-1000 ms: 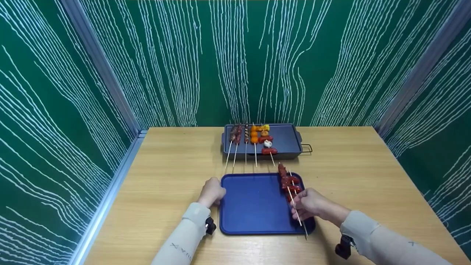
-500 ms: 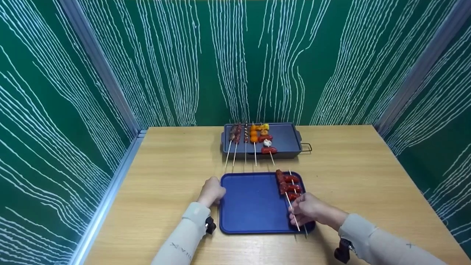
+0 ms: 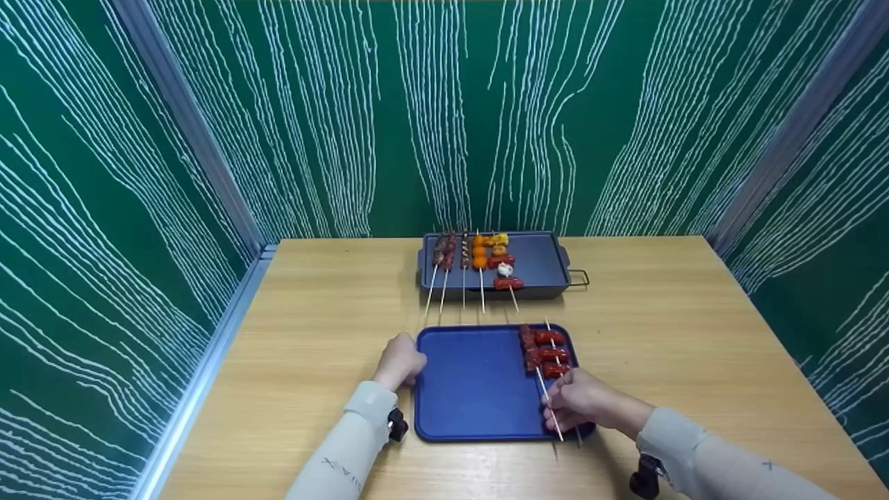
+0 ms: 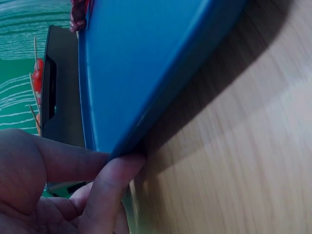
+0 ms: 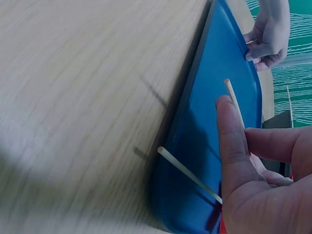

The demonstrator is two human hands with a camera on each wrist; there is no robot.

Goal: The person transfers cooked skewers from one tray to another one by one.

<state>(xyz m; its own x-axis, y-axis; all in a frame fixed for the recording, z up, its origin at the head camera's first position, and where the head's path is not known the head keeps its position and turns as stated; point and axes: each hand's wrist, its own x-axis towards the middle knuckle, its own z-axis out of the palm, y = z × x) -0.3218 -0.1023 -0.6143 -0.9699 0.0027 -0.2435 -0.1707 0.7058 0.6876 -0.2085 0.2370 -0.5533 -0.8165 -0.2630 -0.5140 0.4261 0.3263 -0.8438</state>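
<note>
My left hand [image 3: 401,362] pinches the left rim of a blue tray [image 3: 472,389]; the left wrist view shows thumb and finger closed on the tray's edge [image 4: 127,129]. At the tray's right side, my right hand [image 3: 580,401] pinches the bare stick of a meat skewer [image 3: 529,347] between thumb and fingers. Its reddish-brown chunks lie along the tray's right part, beside a red sausage skewer [image 3: 553,355]. The sausage skewer's stick end [image 5: 175,163] pokes past the tray's near edge in the right wrist view. My right hand partly hides that stick.
Behind the tray stands a dark grill pan [image 3: 542,260] with a wire handle [image 3: 579,278] at its right. Several skewers lie across its left and middle, sticks overhanging the front. A wooden table [image 3: 312,312] carries everything, with green, white-lined walls [image 3: 486,118] around it.
My right hand has drawn the meat skewer slightly toward me and left, and its meat has come down beside the sausages. My left hand has stayed on the tray's rim.
</note>
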